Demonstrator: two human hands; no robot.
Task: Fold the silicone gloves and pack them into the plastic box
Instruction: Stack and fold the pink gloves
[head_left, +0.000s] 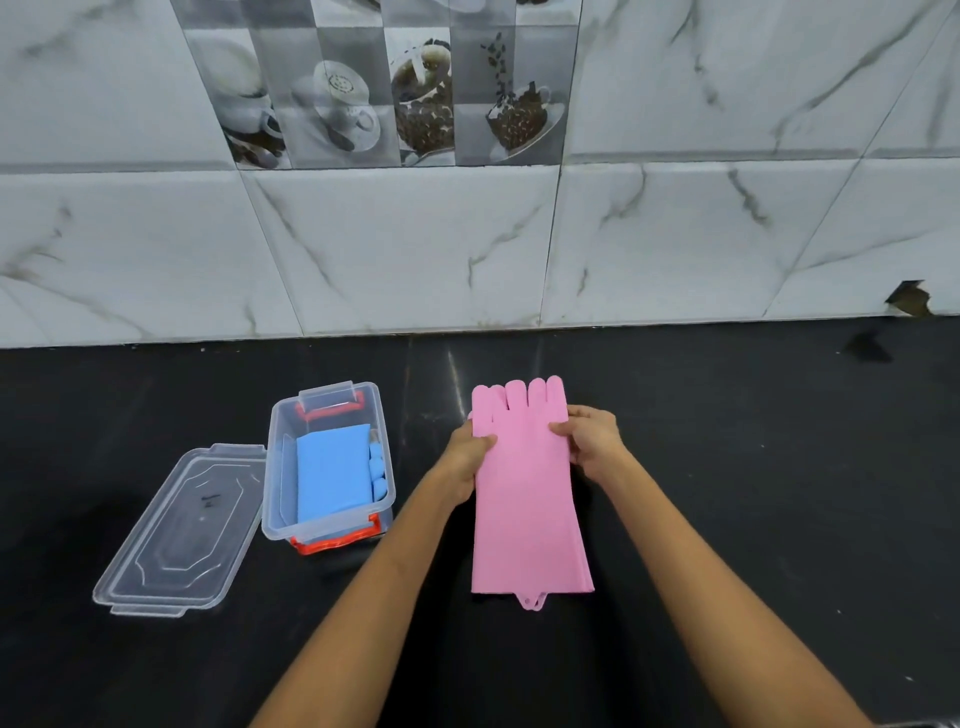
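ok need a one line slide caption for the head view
Both hands, left and right, hold pink gloves flat on the black counter beside an open box containing blue gloves.

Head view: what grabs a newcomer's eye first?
The pink gloves, stacked flat at centre on the black counter, fingertips toward the wall; the left hand and right hand pinch their two side edges near the finger end. Left of them stands the open plastic box with red latches and folded blue gloves inside. Its clear lid lies flat on the counter beside it, further left.
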